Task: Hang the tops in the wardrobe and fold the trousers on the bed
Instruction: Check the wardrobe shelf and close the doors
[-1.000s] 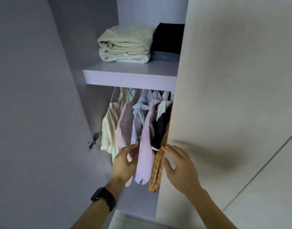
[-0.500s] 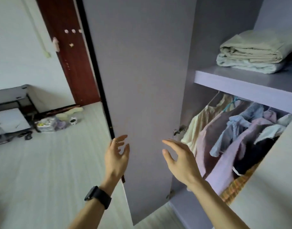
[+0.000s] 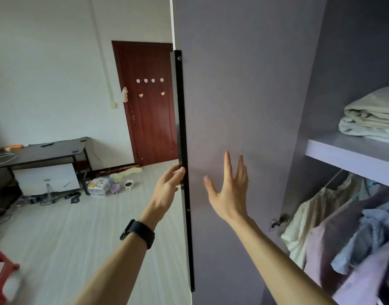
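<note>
Left grip [image 3: 167, 190] lies nearly straight, fingertips touching the long black edge handle [image 3: 180, 128] of the grey-lilac wardrobe door [image 3: 244, 84]. The right grip [image 3: 231, 194] is spread wide, holding nothing, before the door's inner face. Under the pale wardrobe shelf [image 3: 343, 161], at lower right, hang cream, mauve and blue fabric tops [image 3: 334, 238].

wardrobe shelf [image 3: 347, 160]: folded pale bedding [image 3: 372, 115] on top | floor [image 3: 79, 234]: small clutter [image 3: 98, 186] (near the desk [image 3: 39, 150])
</note>
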The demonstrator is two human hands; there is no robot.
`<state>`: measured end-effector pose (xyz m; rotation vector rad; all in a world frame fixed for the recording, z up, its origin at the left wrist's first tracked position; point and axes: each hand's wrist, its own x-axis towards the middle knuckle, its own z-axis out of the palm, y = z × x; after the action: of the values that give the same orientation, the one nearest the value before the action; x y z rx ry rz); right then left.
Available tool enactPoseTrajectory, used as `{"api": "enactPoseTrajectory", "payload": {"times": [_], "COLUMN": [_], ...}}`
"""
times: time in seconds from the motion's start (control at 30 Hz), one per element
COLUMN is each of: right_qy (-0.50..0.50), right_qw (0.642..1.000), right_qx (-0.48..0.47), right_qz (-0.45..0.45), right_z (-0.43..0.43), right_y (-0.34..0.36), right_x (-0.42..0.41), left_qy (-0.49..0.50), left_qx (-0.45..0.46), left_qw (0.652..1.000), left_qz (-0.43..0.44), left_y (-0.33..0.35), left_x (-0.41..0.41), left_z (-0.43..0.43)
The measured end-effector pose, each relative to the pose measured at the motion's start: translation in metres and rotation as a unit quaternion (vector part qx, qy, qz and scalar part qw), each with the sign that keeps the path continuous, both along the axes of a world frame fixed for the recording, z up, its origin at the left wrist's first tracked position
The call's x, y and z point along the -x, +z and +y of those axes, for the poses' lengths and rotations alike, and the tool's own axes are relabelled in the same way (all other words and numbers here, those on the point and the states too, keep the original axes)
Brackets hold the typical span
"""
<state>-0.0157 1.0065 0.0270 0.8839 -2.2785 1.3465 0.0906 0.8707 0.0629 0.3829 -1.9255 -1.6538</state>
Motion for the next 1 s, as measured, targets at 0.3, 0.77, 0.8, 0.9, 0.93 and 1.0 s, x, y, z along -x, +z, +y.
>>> {"api": "enactPoseTrajectory", "payload": {"times": [0.3,0.77,0.8,0.9,0.93,1.0], "right_qy": [-0.004,0.094,0.1,0.076,0.053,-0.004], "right_qw": [0.998,0.992,0.99,0.987,0.986,0.983], "right_qx": [-0.012,0.08,0.094,0.134,0.149,0.172], "right_qz": [0.054,0.003,-0.016,-0.052,-0.058,-0.061], "right_z": [-0.006,0.141,0.152,0.188,0.202,0.231], "right_y": [-0.012,-0.044,-0.044,-0.048,-0.05,-0.051], "right_x": [0.005,-0.078,-0.082,-0.096,-0.101,-0.108], "left_qy": [-0.043,-0.165,-0.169,-0.174,-0.171,-0.168], "left_qx": [-0.032,0.007,0.012,0.014,0.008,0.032], "left_qw": [0.998,0.986,0.985,0.983,0.984,0.983], "left_qz": [0.034,0.026,0.029,0.047,0.053,0.063], "left_y": [-0.008,-0.007,-0.006,-0.007,-0.008,-0.012], "left_x": [0.002,-0.043,-0.041,-0.038,-0.038,-0.033], "left_z": [-0.004,0.105,0.116,0.161,0.179,0.217]}}
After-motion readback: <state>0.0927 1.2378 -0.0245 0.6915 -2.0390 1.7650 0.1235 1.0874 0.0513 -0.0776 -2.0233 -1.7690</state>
